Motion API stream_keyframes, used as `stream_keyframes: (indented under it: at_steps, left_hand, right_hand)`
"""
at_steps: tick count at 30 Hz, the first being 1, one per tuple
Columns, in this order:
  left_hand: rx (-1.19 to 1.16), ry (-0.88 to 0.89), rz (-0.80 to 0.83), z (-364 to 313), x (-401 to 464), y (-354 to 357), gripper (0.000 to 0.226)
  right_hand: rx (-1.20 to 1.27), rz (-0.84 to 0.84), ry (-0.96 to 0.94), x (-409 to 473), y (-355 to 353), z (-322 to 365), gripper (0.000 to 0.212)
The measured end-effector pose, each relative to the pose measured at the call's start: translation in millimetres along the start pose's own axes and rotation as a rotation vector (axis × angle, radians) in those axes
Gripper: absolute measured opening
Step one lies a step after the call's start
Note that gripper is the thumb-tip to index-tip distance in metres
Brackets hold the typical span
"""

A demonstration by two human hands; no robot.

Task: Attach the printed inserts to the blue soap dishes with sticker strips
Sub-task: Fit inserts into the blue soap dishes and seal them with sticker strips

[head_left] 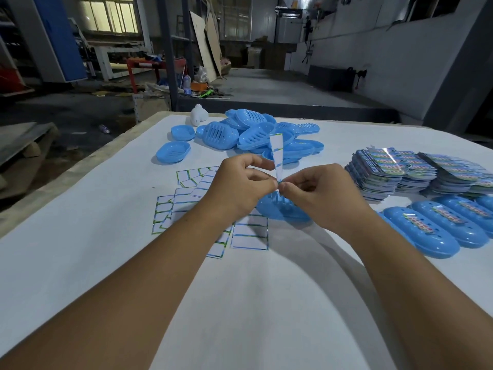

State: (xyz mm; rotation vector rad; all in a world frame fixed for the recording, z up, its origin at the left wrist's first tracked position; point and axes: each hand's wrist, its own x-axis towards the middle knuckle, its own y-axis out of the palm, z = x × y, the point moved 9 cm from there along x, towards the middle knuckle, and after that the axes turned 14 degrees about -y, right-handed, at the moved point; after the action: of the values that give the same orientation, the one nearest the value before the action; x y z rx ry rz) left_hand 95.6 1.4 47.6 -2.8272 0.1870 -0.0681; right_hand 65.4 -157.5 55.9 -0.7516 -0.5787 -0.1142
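Observation:
My left hand (241,182) and my right hand (317,193) meet above the table and both pinch the lower end of a sticker strip sheet (277,153), which stands upright between them. Right under my hands lies a blue soap dish (280,210), partly hidden by my fingers. Sticker sheets (248,235) lie scattered on the white table to the left and in front of that dish. Stacks of printed inserts (394,172) sit at the right. Blue dishes with inserts on them (426,231) line up at the right front.
A heap of blue soap dishes (256,134) lies at the back of the table (80,263), with a white object (198,114) at its left. The table's left edge drops to a cluttered workshop floor.

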Motion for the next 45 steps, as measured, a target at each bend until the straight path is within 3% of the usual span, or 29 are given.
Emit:
stream_keyframes:
  at_steps: [10, 16, 20, 25, 33, 45]
  left_hand:
    - [-0.002, -0.027, 0.029, 4, -3, 9, 0.018]
    - [-0.013, -0.059, -0.052, 6, 0, 4, 0.006]
    - [-0.005, -0.066, -0.056, 10, 1, 4, 0.019]
    - [-0.019, -0.022, -0.108, 8, 2, 1, 0.01]
    - [-0.026, 0.037, -0.117, 2, 0, 0, 0.011]
    - [0.018, 0.121, -0.088, -5, -3, 3, 0.013]
  right_hand:
    - [-0.194, -0.005, -0.015, -3, 2, 7, 0.017]
    - [-0.264, 0.027, -0.082, -3, 6, 15, 0.022]
    - [-0.285, 0.04, -0.119, -3, 7, 19, 0.028]
    - [-0.149, -0.035, -0.016, -3, 3, 8, 0.015]
    - [0.102, -0.075, 0.117, -4, 5, -3, 0.018]
    - [0.146, -0.061, 0.169, -5, 5, -8, 0.026]
